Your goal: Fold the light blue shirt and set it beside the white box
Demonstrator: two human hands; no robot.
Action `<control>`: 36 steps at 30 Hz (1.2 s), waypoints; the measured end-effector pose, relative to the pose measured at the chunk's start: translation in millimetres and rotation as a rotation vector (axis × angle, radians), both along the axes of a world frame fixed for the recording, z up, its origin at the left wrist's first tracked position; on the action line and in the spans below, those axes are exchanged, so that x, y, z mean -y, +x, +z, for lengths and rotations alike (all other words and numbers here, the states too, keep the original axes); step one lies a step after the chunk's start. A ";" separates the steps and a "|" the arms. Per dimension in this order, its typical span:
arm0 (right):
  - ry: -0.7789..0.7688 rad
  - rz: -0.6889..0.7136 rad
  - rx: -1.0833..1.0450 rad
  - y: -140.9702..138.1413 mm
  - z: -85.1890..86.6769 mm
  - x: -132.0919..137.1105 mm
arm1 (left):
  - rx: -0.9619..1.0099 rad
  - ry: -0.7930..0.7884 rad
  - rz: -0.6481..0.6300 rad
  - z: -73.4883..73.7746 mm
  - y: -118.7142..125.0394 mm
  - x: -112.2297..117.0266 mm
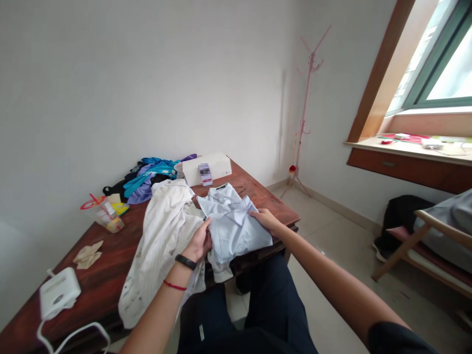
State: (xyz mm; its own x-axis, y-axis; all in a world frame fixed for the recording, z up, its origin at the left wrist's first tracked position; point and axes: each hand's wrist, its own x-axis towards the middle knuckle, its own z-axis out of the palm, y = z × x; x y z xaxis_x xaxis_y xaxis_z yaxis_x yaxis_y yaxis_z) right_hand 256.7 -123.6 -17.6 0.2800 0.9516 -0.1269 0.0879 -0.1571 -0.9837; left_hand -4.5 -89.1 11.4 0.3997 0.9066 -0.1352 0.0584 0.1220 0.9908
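A light blue shirt point(236, 228), partly folded, lies at the front edge of the dark wooden table point(254, 179), its collar toward the wall. My left hand point(200, 241) grips its left side, the thumb on top and the other fingers hidden. On the opposite side, my right hand point(266, 220) pinches the cloth between thumb and fingers. One cuff of the shirt hangs over the table's edge. Left of it a white patterned garment point(158, 250) is spread out, and its lower part drops over the edge under my left forearm.
Behind the shirt stands a white box point(217, 167). A pile of blue, purple and black clothes point(151, 174) sits at the back left. Nearer are a plastic cup point(112, 222), a crumpled napkin point(87, 254) and a white corded device point(59, 293). A pink coat rack point(305, 108) fills the corner.
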 end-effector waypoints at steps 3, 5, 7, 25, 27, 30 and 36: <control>0.007 -0.038 0.084 7.7 -16.6 -8.8 | 0.033 -0.047 -0.016 -4.6 2.1 -3.0; 0.024 -0.043 0.120 10.7 -22.7 -10.9 | 0.022 -0.007 0.003 -9.6 3.0 0.8; 0.056 -0.038 0.144 11.7 -23.3 -12.8 | -0.036 0.092 0.045 -15.9 4.0 4.0; 0.088 0.061 0.643 18.6 -16.6 -40.1 | -0.800 0.683 0.212 -7.2 -21.4 1.3; 0.196 0.084 0.701 24.0 -19.0 -31.4 | -0.827 0.776 0.213 -2.7 -33.5 20.2; 0.448 0.138 0.813 35.0 -21.3 -15.4 | -0.793 1.003 -0.011 -1.2 -55.4 44.4; 0.502 0.483 1.004 56.0 -30.4 16.4 | -0.772 1.049 -0.372 -19.4 -76.6 42.6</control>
State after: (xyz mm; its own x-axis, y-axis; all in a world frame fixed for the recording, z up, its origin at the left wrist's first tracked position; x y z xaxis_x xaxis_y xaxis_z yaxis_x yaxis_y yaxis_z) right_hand 312.7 -140.0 -48.1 -0.3535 0.8661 0.3534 0.7877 0.4794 -0.3870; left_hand -81.1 -131.7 -8.0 0.7787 0.5760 0.2485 0.5010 -0.8094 0.3062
